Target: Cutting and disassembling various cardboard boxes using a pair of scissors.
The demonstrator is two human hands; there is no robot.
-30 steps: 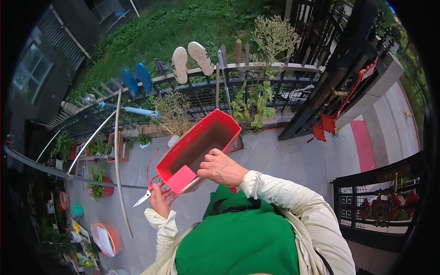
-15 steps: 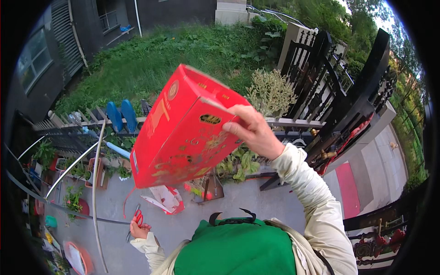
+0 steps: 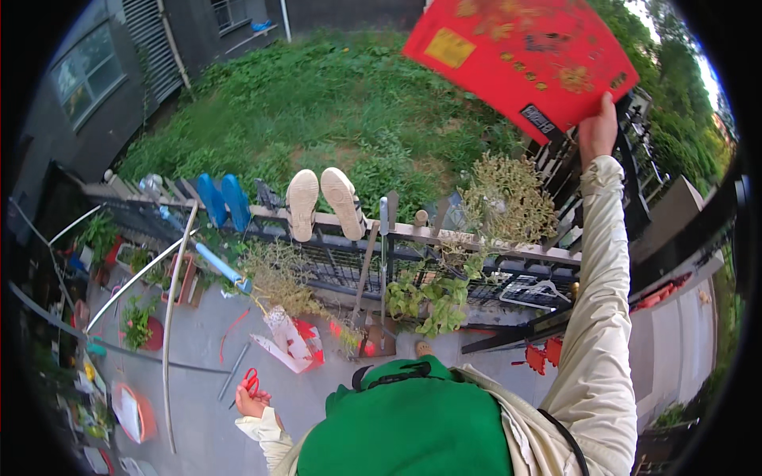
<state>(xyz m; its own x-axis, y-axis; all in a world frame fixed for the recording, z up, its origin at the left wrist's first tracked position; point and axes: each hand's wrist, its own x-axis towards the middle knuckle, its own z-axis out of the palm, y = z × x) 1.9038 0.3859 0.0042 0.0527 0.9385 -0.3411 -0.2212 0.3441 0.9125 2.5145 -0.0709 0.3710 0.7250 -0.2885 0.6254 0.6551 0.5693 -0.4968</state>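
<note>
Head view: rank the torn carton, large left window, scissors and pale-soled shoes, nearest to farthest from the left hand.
1. Scissors, held in the left hand
2. Torn carton, on the ground to its right
3. Pale-soled shoes, up on the fence
4. Large left window, far upper left

The red box (image 3: 524, 59), held low a second ago, has swung up and rightward in the outstretched right hand (image 3: 598, 133), well away from the left hand (image 3: 254, 403), uncovering the pale-soled shoes (image 3: 302, 205) it hid half a second ago.
</note>
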